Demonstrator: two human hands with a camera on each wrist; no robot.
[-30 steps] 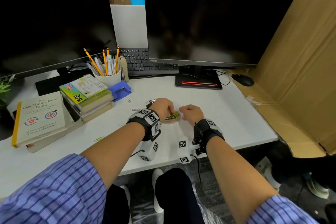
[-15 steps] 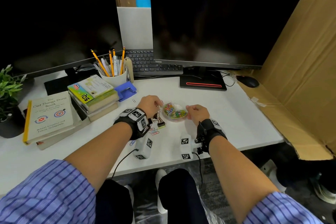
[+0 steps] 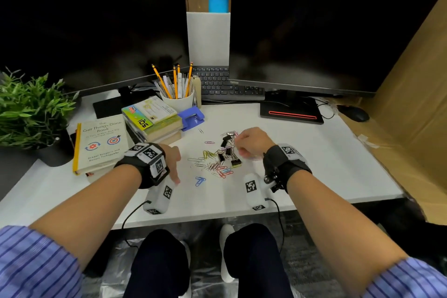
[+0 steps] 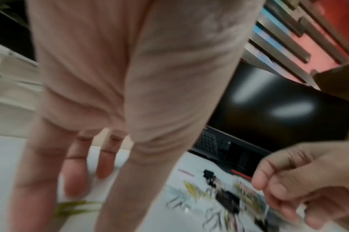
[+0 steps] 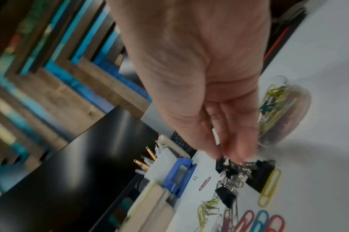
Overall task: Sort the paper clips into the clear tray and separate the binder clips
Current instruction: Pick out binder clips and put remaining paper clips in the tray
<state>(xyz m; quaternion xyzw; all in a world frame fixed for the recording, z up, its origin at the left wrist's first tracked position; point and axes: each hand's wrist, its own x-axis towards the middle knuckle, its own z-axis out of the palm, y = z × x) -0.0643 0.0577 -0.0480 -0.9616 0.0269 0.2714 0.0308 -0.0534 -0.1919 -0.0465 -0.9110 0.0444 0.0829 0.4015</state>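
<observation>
Coloured paper clips (image 3: 217,169) lie loose on the white desk (image 3: 314,152) between my hands, with several black binder clips (image 3: 227,151) tangled just behind them. My right hand (image 3: 238,150) hovers over that tangle, fingers curled. In the right wrist view its fingertips (image 5: 219,154) pinch the wire handles of a binder clip (image 5: 227,166). The clear tray (image 5: 306,100), part full of paper clips, sits just beyond that hand. My left hand (image 3: 175,172) hangs left of the pile, fingers straight down and holding nothing, with a yellow-green paper clip (image 4: 76,207) below it.
A stack of books (image 3: 154,121), a blue hole punch (image 3: 192,117) and a pencil cup (image 3: 177,101) stand behind the left hand. A yellow-spined book (image 3: 101,143) and a plant (image 3: 31,109) are far left. Two monitors, a keyboard (image 3: 225,84), a mouse (image 3: 355,113) and a cardboard wall (image 3: 411,104) ring the desk.
My head has leaned much closer. The left hand let go of a binder clip and drew back left. The right hand left the tray's edge for the binder clips.
</observation>
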